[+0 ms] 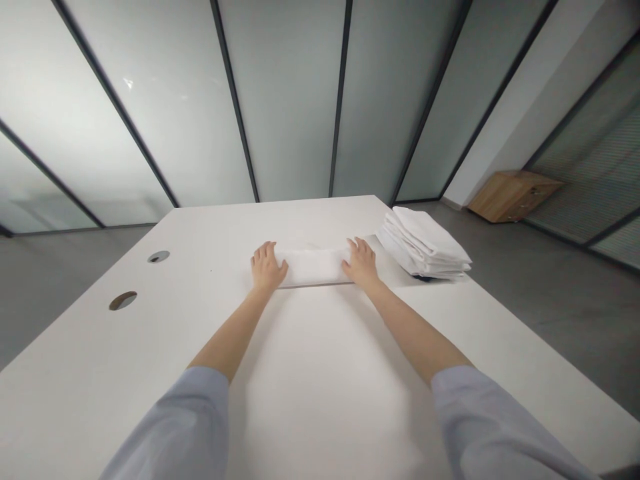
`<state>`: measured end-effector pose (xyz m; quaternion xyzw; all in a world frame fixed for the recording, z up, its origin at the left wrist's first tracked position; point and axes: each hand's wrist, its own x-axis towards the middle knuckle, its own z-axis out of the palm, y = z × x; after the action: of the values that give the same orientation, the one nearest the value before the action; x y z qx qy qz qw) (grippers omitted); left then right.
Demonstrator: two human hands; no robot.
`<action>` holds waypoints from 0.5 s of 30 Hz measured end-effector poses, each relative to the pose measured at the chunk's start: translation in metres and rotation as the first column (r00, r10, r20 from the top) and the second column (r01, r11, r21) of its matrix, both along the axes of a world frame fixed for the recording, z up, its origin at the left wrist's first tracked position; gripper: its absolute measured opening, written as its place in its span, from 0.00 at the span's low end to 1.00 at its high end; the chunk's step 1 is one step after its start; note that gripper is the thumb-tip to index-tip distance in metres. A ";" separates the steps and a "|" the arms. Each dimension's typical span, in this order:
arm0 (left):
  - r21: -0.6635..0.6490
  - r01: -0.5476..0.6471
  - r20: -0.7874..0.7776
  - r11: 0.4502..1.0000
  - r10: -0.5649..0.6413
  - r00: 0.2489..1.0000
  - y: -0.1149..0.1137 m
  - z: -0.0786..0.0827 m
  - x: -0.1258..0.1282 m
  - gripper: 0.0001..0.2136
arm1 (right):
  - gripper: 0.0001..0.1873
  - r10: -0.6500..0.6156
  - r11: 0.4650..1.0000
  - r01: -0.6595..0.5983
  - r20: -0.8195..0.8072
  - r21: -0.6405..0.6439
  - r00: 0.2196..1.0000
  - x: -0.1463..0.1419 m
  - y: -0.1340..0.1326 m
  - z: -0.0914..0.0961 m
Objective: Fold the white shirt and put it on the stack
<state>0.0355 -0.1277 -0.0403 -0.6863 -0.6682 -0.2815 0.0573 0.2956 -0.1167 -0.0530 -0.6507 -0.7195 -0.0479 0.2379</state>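
Observation:
A folded white cloth (314, 268) lies as a narrow strip across the white table in front of me, with a thin dark shadow along its near edge. My left hand (268, 268) grips the strip's left end, fingers curved over toward the far side and thumb nearer me. At the right end, my right hand (362, 263) holds it the same way, thumb pointing inward. How firmly the fingers press cannot be seen. To the right of my right hand stands a stack of folded white cloths (425, 243), its layers slightly uneven.
The white table (330, 373) has two round holes near its left side, a farther hole (159, 257) and a nearer hole (123, 301). Frosted glass panels (290, 100) rise behind it. A wooden cabinet (510, 195) stands on the grey floor at the right.

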 end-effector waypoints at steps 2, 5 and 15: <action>-0.027 0.169 -0.087 0.985 -0.171 0.981 0.004 0.003 0.019 0.25 | 0.28 0.147 0.989 -0.147 0.080 -0.007 0.986 -0.019 0.001 0.006; -0.219 0.262 -0.151 0.940 -0.297 0.943 0.014 -0.002 0.042 0.25 | 0.25 0.262 0.963 -0.247 0.159 -0.107 0.952 -0.045 0.002 0.004; -0.377 0.170 -0.192 0.911 -0.256 0.948 0.018 -0.027 0.022 0.31 | 0.29 0.292 0.938 -0.239 0.200 -0.252 0.935 -0.037 0.010 -0.014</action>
<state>0.0574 -0.1100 -0.0677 -0.7829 -0.6170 -0.0769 -0.0196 0.2588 -0.1066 -0.0672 -0.5593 -0.8250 -0.0100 0.0809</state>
